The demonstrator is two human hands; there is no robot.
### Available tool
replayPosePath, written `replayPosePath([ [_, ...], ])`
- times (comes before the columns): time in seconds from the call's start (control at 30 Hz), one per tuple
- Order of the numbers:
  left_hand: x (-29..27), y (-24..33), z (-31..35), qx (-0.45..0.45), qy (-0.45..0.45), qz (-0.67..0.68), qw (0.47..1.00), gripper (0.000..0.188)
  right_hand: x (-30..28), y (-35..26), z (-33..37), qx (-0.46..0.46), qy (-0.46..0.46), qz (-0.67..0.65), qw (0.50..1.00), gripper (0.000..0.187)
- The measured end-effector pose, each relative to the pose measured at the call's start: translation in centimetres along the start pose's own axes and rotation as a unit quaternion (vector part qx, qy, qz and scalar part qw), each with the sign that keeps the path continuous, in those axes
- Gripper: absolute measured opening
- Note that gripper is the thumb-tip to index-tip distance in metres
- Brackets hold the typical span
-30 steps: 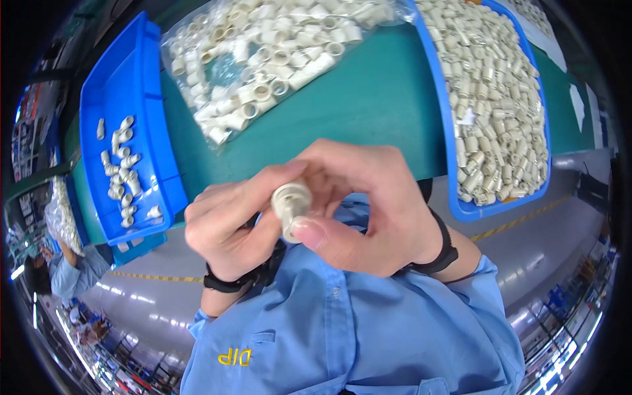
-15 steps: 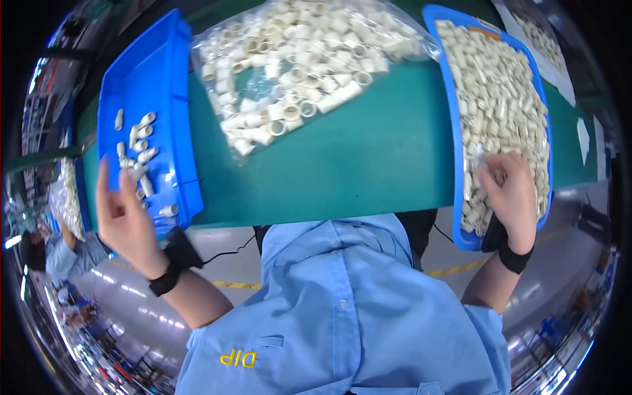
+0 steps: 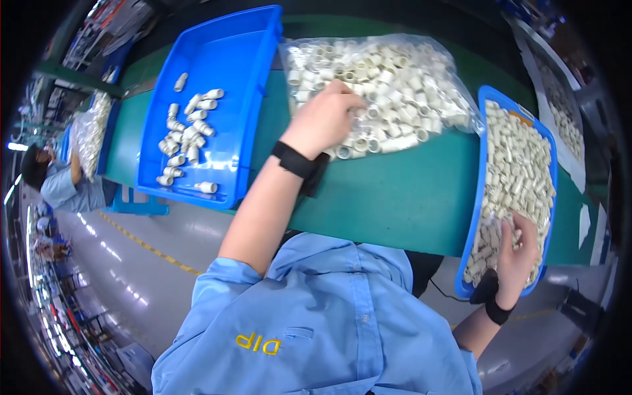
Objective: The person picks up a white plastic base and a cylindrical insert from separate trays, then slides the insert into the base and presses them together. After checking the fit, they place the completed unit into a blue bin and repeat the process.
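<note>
The left hand (image 3: 322, 122) is over the left part of a clear plastic bag (image 3: 469, 108), which lies on the green table (image 3: 388, 191) and is filled with short, white tubular pieces (image 3: 401, 99). Its fingers are bent and point toward the right, with their tips among these pieces; whether they grip 1 of them, I cannot tell.

The right hand (image 3: 517, 257) is at the near part of the right blue tray (image 3: 469, 227), which is heaped with small off-white fittings (image 3: 520, 161). Its fingers are curled, with a gap showing between them and the thumb, and the tips are at the heap; I cannot tell whether a fitting is held there. The 2 hands are well apart, and each wrist wears a black band (image 3: 294, 159).

On the left of the table stands another blue tray (image 3: 227, 49). White stepped fittings (image 3: 191, 135) lie loosely clustered in its near half, with 1 apart toward the far side and 1 near the right near corner. The bag lies between the 2 trays.

At the far left, a co-worker (image 3: 66, 187) in a blue shirt has a hand by another clear bag (image 3: 92, 131) of white pieces. A blue stool (image 3: 138, 205) stands near that person.
</note>
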State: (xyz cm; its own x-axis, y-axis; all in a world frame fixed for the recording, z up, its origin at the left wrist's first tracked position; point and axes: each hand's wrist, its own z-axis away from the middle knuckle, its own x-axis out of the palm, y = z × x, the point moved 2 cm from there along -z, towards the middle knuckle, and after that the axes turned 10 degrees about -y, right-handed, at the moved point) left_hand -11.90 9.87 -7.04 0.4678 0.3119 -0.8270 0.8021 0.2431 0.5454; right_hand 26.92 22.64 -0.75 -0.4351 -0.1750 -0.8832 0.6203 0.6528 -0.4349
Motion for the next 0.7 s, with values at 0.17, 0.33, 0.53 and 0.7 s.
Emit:
replayPosePath([
  [0.17, 0.1, -0.2, -0.2, 0.001, -0.027, 0.012, 1.000, 0.016, -0.9, -4.6, 0.3, -0.066, 0.032, -0.077, 0.994, 0.014],
  [0.33, -1.2, 0.7, 0.1, -0.035, -0.023, -0.014, 0.999, 0.013, 0.7, -7.3, -0.2, -0.152, -0.012, -0.181, 0.972, 0.016],
  [0.53, -3.3, 2.5, 3.0, -0.034, 0.149, 0.126, 0.980, 0.022, 3.8, -10.6, 0.0, -0.140, -0.020, -0.321, 0.936, 0.021],
  [0.7, -4.9, 6.1, 7.8, 0.071, 0.189, 0.247, 0.948, 0.034, 5.0, -12.6, -0.1, -0.159, -0.043, -0.407, 0.898, 0.027],
])
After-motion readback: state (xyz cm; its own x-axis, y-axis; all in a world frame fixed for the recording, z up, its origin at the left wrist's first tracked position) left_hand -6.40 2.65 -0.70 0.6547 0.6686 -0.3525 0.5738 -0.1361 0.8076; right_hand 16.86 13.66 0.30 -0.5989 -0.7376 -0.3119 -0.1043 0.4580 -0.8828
